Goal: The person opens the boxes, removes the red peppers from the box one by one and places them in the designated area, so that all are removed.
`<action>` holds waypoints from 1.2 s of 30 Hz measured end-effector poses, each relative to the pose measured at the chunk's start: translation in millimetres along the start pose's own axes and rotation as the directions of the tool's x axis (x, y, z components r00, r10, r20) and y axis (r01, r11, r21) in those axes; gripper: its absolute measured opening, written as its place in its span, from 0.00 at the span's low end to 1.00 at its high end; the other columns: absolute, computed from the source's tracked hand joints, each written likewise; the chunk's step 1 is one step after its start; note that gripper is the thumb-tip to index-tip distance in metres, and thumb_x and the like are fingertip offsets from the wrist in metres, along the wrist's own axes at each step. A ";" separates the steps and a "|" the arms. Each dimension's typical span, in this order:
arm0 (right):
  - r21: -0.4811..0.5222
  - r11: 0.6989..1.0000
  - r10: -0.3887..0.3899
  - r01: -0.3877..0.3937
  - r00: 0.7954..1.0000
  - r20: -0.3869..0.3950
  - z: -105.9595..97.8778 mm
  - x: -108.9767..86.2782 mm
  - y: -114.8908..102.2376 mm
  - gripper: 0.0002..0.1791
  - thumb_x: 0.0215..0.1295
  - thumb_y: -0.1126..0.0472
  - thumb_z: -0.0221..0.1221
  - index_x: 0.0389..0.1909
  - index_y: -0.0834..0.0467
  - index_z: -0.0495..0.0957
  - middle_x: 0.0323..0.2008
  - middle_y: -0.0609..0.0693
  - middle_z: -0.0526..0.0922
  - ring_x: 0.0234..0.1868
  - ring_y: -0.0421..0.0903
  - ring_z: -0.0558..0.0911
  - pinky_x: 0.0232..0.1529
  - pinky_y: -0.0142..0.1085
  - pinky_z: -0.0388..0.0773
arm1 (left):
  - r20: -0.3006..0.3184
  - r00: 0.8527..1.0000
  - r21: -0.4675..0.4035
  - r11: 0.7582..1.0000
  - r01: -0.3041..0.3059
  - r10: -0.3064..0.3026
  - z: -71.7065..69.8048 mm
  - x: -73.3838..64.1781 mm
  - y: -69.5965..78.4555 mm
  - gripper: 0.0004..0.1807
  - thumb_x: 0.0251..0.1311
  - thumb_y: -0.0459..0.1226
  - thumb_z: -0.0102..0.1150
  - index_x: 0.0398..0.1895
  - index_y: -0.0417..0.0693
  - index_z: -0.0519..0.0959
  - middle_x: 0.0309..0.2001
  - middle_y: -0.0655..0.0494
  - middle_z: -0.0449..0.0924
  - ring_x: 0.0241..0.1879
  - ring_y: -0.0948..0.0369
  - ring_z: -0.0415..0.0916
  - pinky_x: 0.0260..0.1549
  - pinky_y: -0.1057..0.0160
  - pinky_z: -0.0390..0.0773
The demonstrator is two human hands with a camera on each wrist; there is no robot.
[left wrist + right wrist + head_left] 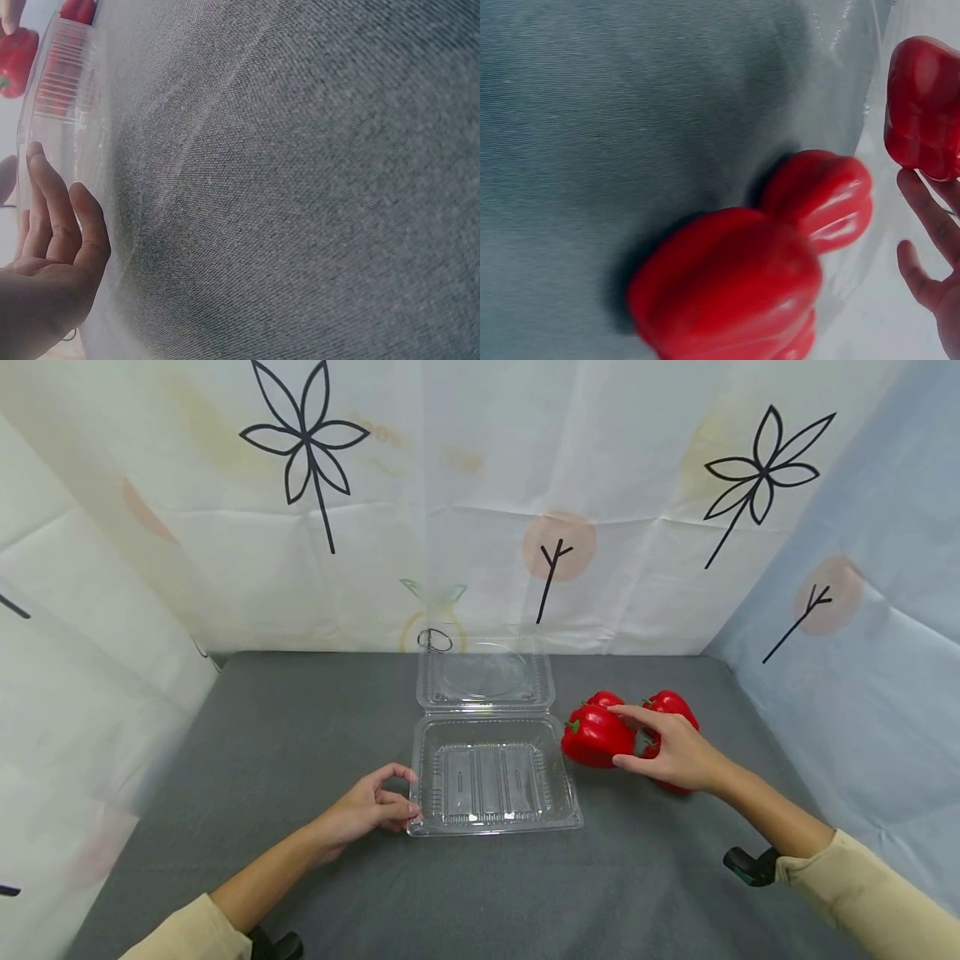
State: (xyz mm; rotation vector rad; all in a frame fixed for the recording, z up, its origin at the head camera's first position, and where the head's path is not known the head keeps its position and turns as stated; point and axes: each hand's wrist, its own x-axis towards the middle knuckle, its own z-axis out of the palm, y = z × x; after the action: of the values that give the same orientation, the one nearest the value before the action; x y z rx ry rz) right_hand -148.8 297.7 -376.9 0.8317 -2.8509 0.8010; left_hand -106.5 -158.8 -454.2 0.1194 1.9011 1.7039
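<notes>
A clear plastic clamshell container (491,832) lies on the grey cloth, its lid (483,689) folded back behind the base. At its left edge, my left hand (371,810) holds the rim between thumb and fingers; the fingers (51,191) lie along the outer wall in the left wrist view. My right hand (675,752) grips a red bell pepper (596,737) by its right end, just beside the container's right rim. This pepper (922,105) appears up at the fingertips in the right wrist view, above the cloth.
More red bell peppers (672,703) sit around and behind the right hand, partly hidden by it. Two of them, a near pepper (727,285) and a farther pepper (817,199), overlap in the right wrist view. White printed curtains (480,485) stand behind the table (315,718).
</notes>
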 end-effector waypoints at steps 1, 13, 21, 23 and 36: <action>0.002 1.000 0.008 -0.008 1.000 -0.013 0.6 -2.6 2.3 0.37 0.49 0.57 0.74 0.62 0.59 0.74 0.50 0.56 0.84 0.44 0.51 0.83 0.39 0.49 0.83 | 0.000 1.000 0.000 1.000 0.001 -0.001 0.0 0.0 0.1 0.26 0.63 0.36 0.66 0.58 0.41 0.64 0.37 0.48 0.87 0.36 0.58 0.81 0.40 0.58 0.80; -0.012 0.996 0.087 -0.088 0.994 -0.069 7.9 -24.2 16.9 0.37 0.48 0.57 0.75 0.61 0.60 0.75 0.54 0.62 0.80 0.48 0.60 0.79 0.38 0.54 0.83 | 0.007 1.000 -0.011 1.000 -0.006 0.006 0.1 -1.3 0.1 0.26 0.63 0.35 0.65 0.59 0.40 0.63 0.37 0.48 0.86 0.36 0.59 0.81 0.40 0.58 0.81; -0.028 0.994 0.103 -0.105 0.992 -0.070 13.4 -29.7 17.6 0.37 0.47 0.57 0.75 0.60 0.60 0.75 0.54 0.63 0.79 0.54 0.63 0.74 0.39 0.57 0.82 | 0.001 1.000 -0.005 1.000 0.003 -0.003 1.5 -2.0 1.6 0.26 0.63 0.36 0.65 0.59 0.41 0.64 0.37 0.48 0.86 0.36 0.58 0.81 0.40 0.58 0.80; -0.046 0.993 0.103 -0.106 0.993 -0.064 15.1 -31.2 18.5 0.37 0.47 0.56 0.75 0.60 0.60 0.75 0.52 0.62 0.80 0.53 0.62 0.75 0.39 0.57 0.82 | 0.000 1.000 -0.007 1.000 0.005 -0.005 2.0 -2.2 1.7 0.26 0.63 0.35 0.65 0.59 0.41 0.64 0.37 0.48 0.86 0.36 0.58 0.81 0.40 0.58 0.81; -0.153 0.985 0.082 -0.074 0.996 0.043 29.7 -35.6 26.8 0.38 0.49 0.53 0.74 0.62 0.60 0.75 0.53 0.61 0.82 0.62 0.72 0.68 0.45 0.66 0.76 | 0.004 1.000 -0.016 1.000 0.000 0.000 4.2 -2.4 3.4 0.26 0.63 0.35 0.65 0.58 0.41 0.64 0.35 0.49 0.86 0.35 0.60 0.80 0.40 0.59 0.80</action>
State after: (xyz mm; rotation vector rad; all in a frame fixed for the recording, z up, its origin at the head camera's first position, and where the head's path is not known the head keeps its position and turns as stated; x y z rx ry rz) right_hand -129.9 319.4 -422.1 0.7341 -2.9582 0.5698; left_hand -103.6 -155.5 -450.2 0.1169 1.8837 1.7174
